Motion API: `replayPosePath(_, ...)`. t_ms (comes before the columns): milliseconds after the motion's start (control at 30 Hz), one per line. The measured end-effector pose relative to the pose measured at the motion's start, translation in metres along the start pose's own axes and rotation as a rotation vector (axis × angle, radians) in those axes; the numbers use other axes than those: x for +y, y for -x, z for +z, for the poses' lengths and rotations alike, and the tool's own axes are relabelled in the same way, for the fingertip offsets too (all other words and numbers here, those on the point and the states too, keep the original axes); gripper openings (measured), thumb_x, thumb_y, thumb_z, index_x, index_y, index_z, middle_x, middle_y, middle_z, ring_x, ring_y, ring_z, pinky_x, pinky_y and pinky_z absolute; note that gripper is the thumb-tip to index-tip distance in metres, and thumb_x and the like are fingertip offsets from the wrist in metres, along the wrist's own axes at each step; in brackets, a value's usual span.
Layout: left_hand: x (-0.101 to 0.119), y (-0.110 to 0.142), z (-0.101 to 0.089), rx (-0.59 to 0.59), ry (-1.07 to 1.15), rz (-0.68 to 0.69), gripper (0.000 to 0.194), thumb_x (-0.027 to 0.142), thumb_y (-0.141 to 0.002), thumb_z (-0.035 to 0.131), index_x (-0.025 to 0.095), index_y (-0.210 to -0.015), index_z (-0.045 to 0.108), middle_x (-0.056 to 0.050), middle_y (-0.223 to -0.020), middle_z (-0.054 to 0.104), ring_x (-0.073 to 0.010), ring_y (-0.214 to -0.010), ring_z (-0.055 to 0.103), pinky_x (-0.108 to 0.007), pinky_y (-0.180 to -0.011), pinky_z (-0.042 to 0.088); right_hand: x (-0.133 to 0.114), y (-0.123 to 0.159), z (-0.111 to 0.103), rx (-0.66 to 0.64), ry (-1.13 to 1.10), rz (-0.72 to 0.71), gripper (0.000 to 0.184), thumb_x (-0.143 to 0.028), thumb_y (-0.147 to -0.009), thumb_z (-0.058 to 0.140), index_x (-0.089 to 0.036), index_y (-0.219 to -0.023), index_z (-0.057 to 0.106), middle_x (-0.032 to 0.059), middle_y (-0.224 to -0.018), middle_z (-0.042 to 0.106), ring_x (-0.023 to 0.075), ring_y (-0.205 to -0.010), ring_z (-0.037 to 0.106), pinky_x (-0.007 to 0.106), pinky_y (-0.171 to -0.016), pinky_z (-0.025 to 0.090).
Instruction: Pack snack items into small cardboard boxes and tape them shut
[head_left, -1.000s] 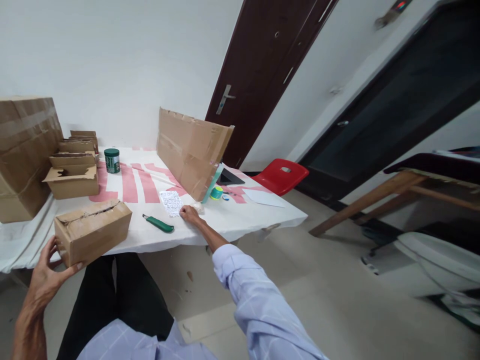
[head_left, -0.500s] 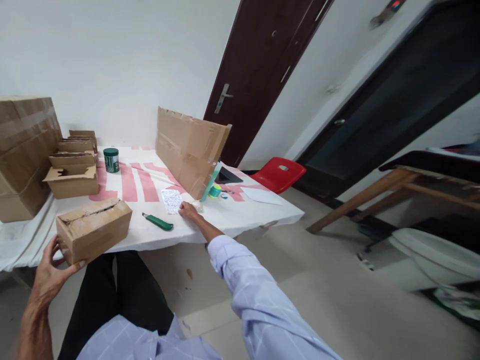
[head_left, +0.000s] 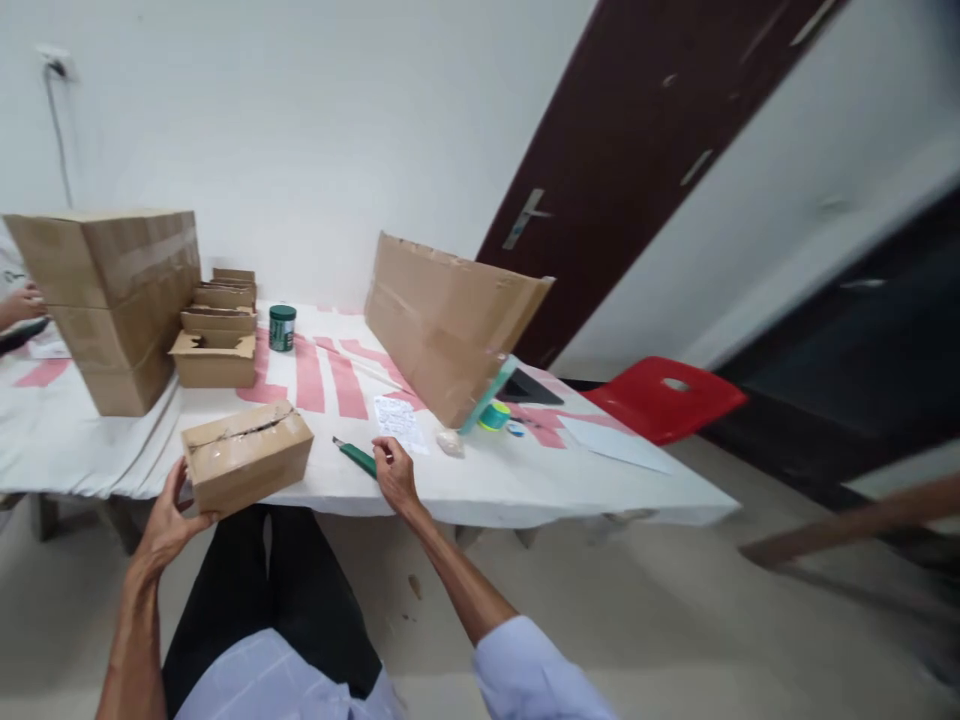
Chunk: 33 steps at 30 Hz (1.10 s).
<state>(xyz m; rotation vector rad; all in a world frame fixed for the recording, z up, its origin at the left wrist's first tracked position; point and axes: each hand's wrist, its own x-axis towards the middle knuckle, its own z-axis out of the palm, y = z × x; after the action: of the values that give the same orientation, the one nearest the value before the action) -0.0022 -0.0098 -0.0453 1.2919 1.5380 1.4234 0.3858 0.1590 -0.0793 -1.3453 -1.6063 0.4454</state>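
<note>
My left hand (head_left: pixel 171 528) grips the near left end of a small closed cardboard box (head_left: pixel 251 462), which sits at the table's front edge with a dark torn slit along its top. My right hand (head_left: pixel 396 478) is over the table with thumb and fingers pinched together; what they hold, if anything, is too small to make out. Beside and partly behind that hand lies a green utility knife (head_left: pixel 357 457), its blade end pointing toward the box. Just beyond the fingers, a white printed sheet (head_left: pixel 400 420) lies flat on the cloth.
Open small boxes (head_left: pixel 217 372) line up beside a stack of large cartons (head_left: pixel 124 310) at left. A green jar (head_left: pixel 282 328), a standing cardboard panel (head_left: pixel 450 325), a tape roll (head_left: pixel 494 416) and a red chair (head_left: pixel 664 398) are farther off. Another person's hand (head_left: pixel 21 305) shows far left.
My right hand has drawn back left from the printed sheet to beside the utility knife. My left hand still grips the box. The view has swung left, showing another person's hand.
</note>
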Motion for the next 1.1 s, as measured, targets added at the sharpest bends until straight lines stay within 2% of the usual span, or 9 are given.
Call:
replayPosePath(133, 0.007, 0.003, -0.002, 0.105, -0.019, 0.11, 0.119, 0.05, -0.062, 0.094, 0.03, -0.161, 0.03, -0.02, -0.175, 0.027, -0.0384, -0.163, 0.025, -0.055, -0.121, 0.043, -0.059, 0.02, 0.033, -0.131, -0.199, -0.165, 0.03, -0.041, -0.094, 0.053, -0.021, -0.11, 0.068, 0.0077, -0.101, 0.073, 0.0228, -0.093, 0.069, 0.035, -0.079, 0.056)
replayPosePath(233, 0.017, 0.002, -0.005, 0.109, -0.056, 0.192, 0.105, 0.047, -0.067, 0.092, 0.033, -0.155, 0.036, -0.017, -0.172, 0.033, -0.037, -0.162, 0.029, -0.055, -0.119, 0.043, -0.094, 0.025, 0.046, -0.192, -0.33, -0.269, 0.032, -0.038, -0.094, 0.057, -0.022, -0.12, 0.067, 0.0085, -0.109, 0.07, 0.0219, -0.094, 0.068, 0.034, -0.076, 0.057)
replayPosePath(400, 0.027, -0.004, -0.007, 0.064, -0.079, 0.199, 0.087, 0.039, -0.067, 0.089, 0.03, -0.142, 0.046, -0.014, -0.159, 0.048, -0.0381, -0.153, 0.043, -0.054, -0.113, 0.046, -0.114, 0.034, 0.044, -0.213, -0.346, -0.282, 0.03, -0.035, -0.093, 0.06, -0.022, -0.119, 0.064, 0.0073, -0.107, 0.067, 0.0218, -0.093, 0.068, 0.035, -0.074, 0.059)
replayPosePath(600, 0.037, -0.008, -0.012, 0.015, -0.115, 0.215, 0.069, 0.037, -0.065, 0.089, 0.028, -0.124, 0.055, -0.012, -0.166, 0.041, -0.037, -0.15, 0.046, -0.05, -0.11, 0.049, -0.112, 0.048, 0.026, -0.246, -0.284, -0.345, 0.016, -0.032, -0.097, 0.058, -0.023, -0.109, 0.062, 0.0044, -0.098, 0.066, 0.0208, -0.092, 0.066, 0.034, -0.077, 0.058)
replayPosePath(767, 0.042, -0.007, -0.014, -0.006, -0.125, 0.212, 0.065, 0.04, -0.063, 0.092, 0.026, -0.118, 0.059, -0.012, -0.162, 0.043, -0.0371, -0.146, 0.049, -0.05, -0.108, 0.052, -0.096, 0.025, 0.021, -0.183, -0.105, -0.421, 0.02, -0.035, -0.104, 0.05, -0.022, -0.11, 0.063, 0.0087, -0.107, 0.067, 0.0234, -0.097, 0.066, 0.038, -0.083, 0.057)
replayPosePath(833, 0.04, -0.004, -0.014, -0.002, -0.109, 0.21, 0.068, 0.041, -0.062, 0.093, 0.026, -0.12, 0.059, -0.012, -0.162, 0.042, -0.0368, -0.146, 0.049, -0.05, -0.107, 0.054, -0.079, 0.012, 0.018, -0.181, 0.124, -0.378, 0.022, -0.032, -0.103, 0.05, -0.02, -0.113, 0.065, 0.012, -0.113, 0.067, 0.0264, -0.106, 0.064, 0.04, -0.09, 0.054)
replayPosePath(967, 0.037, 0.003, -0.012, 0.003, -0.12, 0.226, 0.071, 0.042, -0.064, 0.093, 0.028, -0.125, 0.06, -0.011, -0.162, 0.04, -0.0352, -0.146, 0.049, -0.051, -0.108, 0.054, -0.039, 0.003, 0.01, -0.322, 0.638, -0.12, 0.018, -0.028, -0.096, 0.065, -0.018, -0.11, 0.07, 0.0161, -0.119, 0.067, 0.0308, -0.117, 0.06, 0.04, -0.097, 0.048)
replayPosePath(1033, 0.036, 0.006, -0.011, 0.009, -0.123, 0.237, 0.07, 0.043, -0.065, 0.094, 0.028, -0.124, 0.06, -0.011, -0.161, 0.041, -0.0348, -0.145, 0.05, -0.051, -0.108, 0.055, -0.024, 0.006, 0.006, -0.358, 0.711, -0.054, 0.014, -0.026, -0.093, 0.069, -0.017, -0.103, 0.072, 0.0159, -0.114, 0.068, 0.0309, -0.115, 0.061, 0.039, -0.095, 0.046)
replayPosePath(1100, 0.035, 0.008, -0.009, 0.014, -0.119, 0.243, 0.07, 0.044, -0.065, 0.094, 0.028, -0.124, 0.06, -0.011, -0.16, 0.041, -0.0349, -0.145, 0.049, -0.05, -0.108, 0.056, -0.016, 0.008, 0.003, -0.351, 0.701, -0.06, 0.01, -0.023, -0.092, 0.067, -0.018, -0.099, 0.072, 0.0146, -0.109, 0.069, 0.0294, -0.11, 0.062, 0.037, -0.092, 0.046)
